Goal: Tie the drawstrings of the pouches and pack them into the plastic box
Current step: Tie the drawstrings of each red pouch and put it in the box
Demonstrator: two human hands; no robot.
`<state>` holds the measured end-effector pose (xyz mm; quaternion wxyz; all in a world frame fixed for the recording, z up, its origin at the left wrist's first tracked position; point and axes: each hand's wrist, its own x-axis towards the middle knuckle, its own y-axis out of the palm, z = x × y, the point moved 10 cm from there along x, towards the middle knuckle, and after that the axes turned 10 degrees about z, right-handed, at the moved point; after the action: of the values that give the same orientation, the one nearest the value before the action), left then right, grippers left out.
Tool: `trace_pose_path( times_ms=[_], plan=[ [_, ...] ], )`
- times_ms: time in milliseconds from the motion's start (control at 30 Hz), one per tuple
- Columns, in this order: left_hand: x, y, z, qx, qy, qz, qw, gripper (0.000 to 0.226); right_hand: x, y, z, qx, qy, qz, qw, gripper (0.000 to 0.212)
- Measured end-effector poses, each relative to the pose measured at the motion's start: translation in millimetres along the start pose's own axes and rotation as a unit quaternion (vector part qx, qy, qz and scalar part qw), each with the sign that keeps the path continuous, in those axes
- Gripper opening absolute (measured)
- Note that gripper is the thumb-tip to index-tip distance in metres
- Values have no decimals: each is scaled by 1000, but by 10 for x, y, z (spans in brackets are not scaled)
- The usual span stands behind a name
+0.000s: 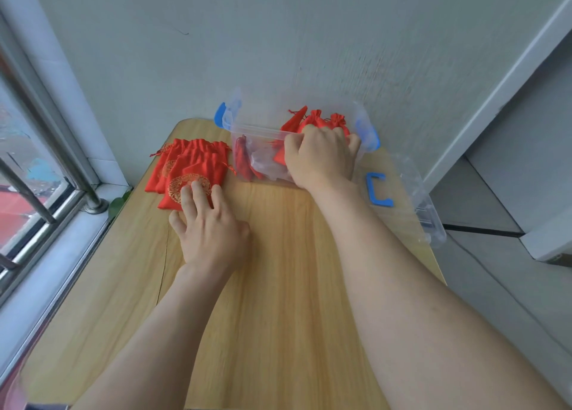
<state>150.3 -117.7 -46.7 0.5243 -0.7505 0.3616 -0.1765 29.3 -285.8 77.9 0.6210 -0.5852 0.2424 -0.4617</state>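
Observation:
A stack of flat red drawstring pouches [188, 168] with gold round prints lies at the table's far left. My left hand [210, 224] rests on the nearest pouch with fingers spread and straight. A clear plastic box [263, 149] with blue latches stands at the far edge of the table and holds several tied red pouches [318, 120]. My right hand [322, 159] reaches over the box's near rim, fingers curled down inside among the pouches. What the fingers hold is hidden.
The wooden table [278, 285] runs toward me. The box's clear lid [424, 211] with a blue latch [377, 189] lies at the table's right edge, partly overhanging. A window with metal bars is on the left, and a wall is close behind the box.

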Motion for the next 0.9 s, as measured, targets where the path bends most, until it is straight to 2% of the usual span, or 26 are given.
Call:
trace_pose_path(
  times_ms=[67, 133, 233, 300, 333, 367, 433, 500, 567, 633, 733, 900],
  plan=[
    [-4, 8, 37, 6, -9, 9, 1000, 64, 6, 28, -9, 1, 9, 19, 1000, 48],
    [-9, -41, 31, 20, -4, -11, 1000, 46, -3, 36, -2, 9, 19, 22, 1000, 45],
    [-24, -148, -11, 34, 11, -51, 998, 28, -239, -136, 105, 15, 3, -74, 997, 39],
    [-50, -244, 3, -18, 19, -80, 996, 8, -542, -236, 188, 48, -25, -141, 989, 34],
    [-73, -281, 24, -47, 20, -91, 995, 6, -685, -234, 208, 74, -32, -146, 986, 30],
    [-90, -308, 25, -72, 24, -94, 993, 10, -795, -186, 188, 104, -24, -131, 986, 28],
    [-162, -344, 54, -91, 15, -90, 992, 16, -981, 23, 101, 156, 28, -39, 987, 28],
    [-223, -297, 83, -42, -14, -51, 998, 39, -1147, 284, -28, 187, 100, 74, 975, 31],
    [-273, -203, 81, 7, -22, -4, 1000, 54, -1311, 410, -139, 217, 147, 132, 956, 32],
    [-318, -129, 26, 8, 0, 20, 1000, 49, -1454, 449, -227, 234, 173, 161, 943, 34],
    [-425, -35, -99, -20, 38, 46, 998, 30, -1648, 526, -345, 225, 197, 207, 932, 41],
    [-509, 106, -173, -85, 6, 90, 992, 20, -1799, 569, -443, 203, 201, 237, 929, 38]
  ],
)
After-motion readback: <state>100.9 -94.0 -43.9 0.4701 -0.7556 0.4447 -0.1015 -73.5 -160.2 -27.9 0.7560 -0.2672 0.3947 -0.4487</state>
